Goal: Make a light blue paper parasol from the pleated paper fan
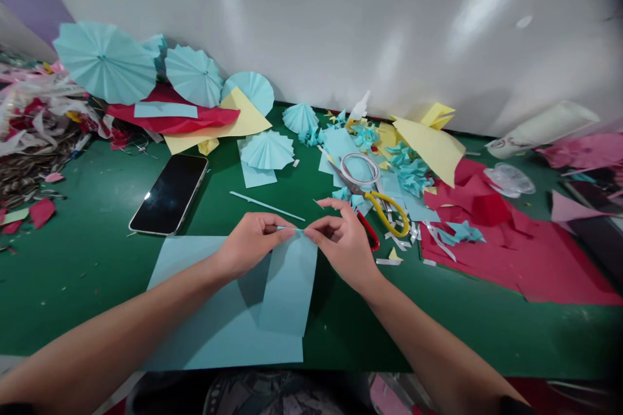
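Both hands pinch the far edge of a light blue paper strip (pixel 289 292), which slants down toward me. My left hand (pixel 256 240) grips its left corner, thumb against fingers; my right hand (pixel 343 240) holds the right corner between thumb and fingertips. Under the strip lies a larger light blue sheet (pixel 209 324), partly covered by my left forearm. Just beyond my hands is a thin light blue paper sliver (pixel 267 205). Scissors with yellow handles (pixel 389 211) lie to the right of my right hand, and a red handle (pixel 368 231) shows partly behind that hand.
A phone (pixel 170 194) lies at the left. Pleated blue paper rosettes (pixel 104 61) lean along the back wall, with a smaller pleated fan (pixel 268 150) in front. A roll of tape (pixel 360 168), blue scraps and red paper (pixel 525 259) spread over the right side of the green table (pixel 360 337).
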A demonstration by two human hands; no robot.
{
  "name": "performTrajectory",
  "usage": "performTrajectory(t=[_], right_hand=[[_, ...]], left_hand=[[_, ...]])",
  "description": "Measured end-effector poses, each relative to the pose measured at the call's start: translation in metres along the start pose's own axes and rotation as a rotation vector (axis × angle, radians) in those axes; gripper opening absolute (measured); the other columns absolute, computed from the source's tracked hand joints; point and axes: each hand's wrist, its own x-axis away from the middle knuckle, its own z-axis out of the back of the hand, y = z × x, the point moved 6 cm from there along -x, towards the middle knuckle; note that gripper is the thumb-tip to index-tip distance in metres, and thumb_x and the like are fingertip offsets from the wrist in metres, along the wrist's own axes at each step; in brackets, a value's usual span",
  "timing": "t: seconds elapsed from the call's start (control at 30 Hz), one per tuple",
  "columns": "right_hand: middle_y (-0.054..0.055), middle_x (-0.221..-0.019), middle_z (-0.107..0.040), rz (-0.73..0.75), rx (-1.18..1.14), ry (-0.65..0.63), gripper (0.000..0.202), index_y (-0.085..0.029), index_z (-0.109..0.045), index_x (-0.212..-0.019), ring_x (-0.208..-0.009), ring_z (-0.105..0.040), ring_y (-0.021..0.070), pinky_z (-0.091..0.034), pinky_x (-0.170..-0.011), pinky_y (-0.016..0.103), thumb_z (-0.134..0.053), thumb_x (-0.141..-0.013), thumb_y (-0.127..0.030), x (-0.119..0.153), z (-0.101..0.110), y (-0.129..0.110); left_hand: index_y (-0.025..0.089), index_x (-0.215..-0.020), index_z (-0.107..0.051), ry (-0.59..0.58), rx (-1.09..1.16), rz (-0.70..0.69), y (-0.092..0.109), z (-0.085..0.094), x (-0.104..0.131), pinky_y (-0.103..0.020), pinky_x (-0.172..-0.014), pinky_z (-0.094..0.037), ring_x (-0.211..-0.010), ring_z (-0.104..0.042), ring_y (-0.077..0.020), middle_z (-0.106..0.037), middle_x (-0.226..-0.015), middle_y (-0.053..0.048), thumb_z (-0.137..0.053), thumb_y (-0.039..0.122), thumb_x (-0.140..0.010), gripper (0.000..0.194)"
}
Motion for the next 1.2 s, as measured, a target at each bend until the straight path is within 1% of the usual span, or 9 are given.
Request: performTrajectory(t=[0.13,0.27,0.37,0.47,0.63,0.77,0.9,1.07,1.2], right_hand=[[-0.004,-0.070,-0.065,0.003,0.024,-0.045,0.048,-0.026,-0.041,-0.109,-0.066,-0.062,0.0131,-0.049,-0.065,0.029,-0.066,-0.069,-0.022,0.002,-0.005,-0.001],[-0.005,-0.068,-0.064,0.033,0.084,-0.063,0.046,-0.025,-0.041,-0.109,-0.065,-0.062,0.0132,-0.050,-0.068,0.030,-0.064,-0.069,-0.019,0.006,-0.009,-0.005],[-0.005,-0.066,-0.064,0.049,0.128,-0.067,0.045,-0.025,-0.043,-0.108,-0.065,-0.064,0.0147,-0.050,-0.066,0.032,-0.064,-0.069,-0.018,0.007,-0.009,-0.007],[-0.005,-0.066,-0.065,0.060,0.133,-0.068,0.045,-0.025,-0.043,-0.108,-0.065,-0.065,0.0156,-0.050,-0.067,0.032,-0.063,-0.070,-0.017,0.006,-0.007,-0.009],[-0.004,-0.067,-0.067,0.005,0.075,-0.031,0.046,-0.026,-0.042,-0.109,-0.066,-0.065,0.0153,-0.049,-0.065,0.031,-0.065,-0.069,-0.020,0.002,0.002,-0.005],[-0.004,-0.062,-0.065,-0.071,0.027,0.003,0.050,-0.026,-0.042,-0.110,-0.059,-0.062,0.0146,-0.046,-0.056,0.028,-0.068,-0.067,-0.025,-0.002,0.008,0.001],[-0.004,-0.063,-0.065,-0.099,-0.030,-0.016,0.049,-0.026,-0.041,-0.110,-0.056,-0.061,0.0133,-0.045,-0.054,0.027,-0.066,-0.068,-0.024,-0.004,0.009,0.003],[-0.005,-0.068,-0.063,-0.012,0.021,-0.034,0.057,-0.028,-0.034,-0.118,-0.063,-0.061,0.0139,-0.048,-0.062,0.030,-0.064,-0.070,-0.024,-0.001,0.005,-0.003],[-0.005,-0.067,-0.060,0.022,0.069,-0.090,0.060,-0.028,-0.032,-0.120,-0.065,-0.061,0.0145,-0.050,-0.064,0.031,-0.064,-0.070,-0.022,0.005,-0.005,-0.005]], left_hand=[[0.015,-0.077,-0.065,0.010,-0.135,-0.035,0.002,-0.002,0.003,-0.019,-0.049,-0.039,-0.054,-0.054,-0.0093,-0.065,-0.064,-0.001,-0.058,0.033,-0.073,0.020],[0.016,-0.075,-0.066,0.051,-0.335,-0.158,0.009,-0.003,0.006,-0.020,-0.051,-0.040,-0.059,-0.056,-0.0108,-0.067,-0.069,-0.002,-0.054,0.029,-0.075,0.018],[0.016,-0.072,-0.066,0.022,-0.406,-0.230,0.012,-0.006,0.008,-0.019,-0.050,-0.039,-0.059,-0.056,-0.0108,-0.066,-0.067,-0.002,-0.053,0.028,-0.076,0.018],[0.016,-0.070,-0.065,0.016,-0.367,-0.214,0.013,-0.003,0.006,-0.019,-0.048,-0.039,-0.056,-0.055,-0.0102,-0.065,-0.064,-0.001,-0.054,0.031,-0.076,0.019],[0.013,-0.067,-0.062,0.058,-0.242,-0.095,0.010,0.008,0.002,-0.020,-0.046,-0.038,-0.050,-0.051,-0.0096,-0.061,-0.057,-0.001,-0.060,0.037,-0.072,0.025],[0.013,-0.071,-0.064,0.046,-0.142,-0.080,0.007,0.011,-0.002,-0.020,-0.049,-0.040,-0.052,-0.051,-0.0090,-0.059,-0.059,0.000,-0.058,0.036,-0.073,0.024],[0.013,-0.072,-0.064,0.029,-0.053,-0.072,0.005,0.009,-0.003,-0.021,-0.054,-0.043,-0.055,-0.052,-0.0088,-0.059,-0.061,0.000,-0.057,0.035,-0.074,0.023],[0.013,-0.072,-0.063,0.042,-0.162,-0.094,0.007,0.006,0.000,-0.020,-0.050,-0.041,-0.055,-0.053,-0.0098,-0.061,-0.063,-0.001,-0.055,0.036,-0.075,0.024],[0.015,-0.070,-0.061,0.038,-0.294,-0.176,0.010,-0.001,0.005,-0.019,-0.051,-0.041,-0.058,-0.055,-0.0103,-0.063,-0.065,-0.001,-0.053,0.032,-0.076,0.020]])
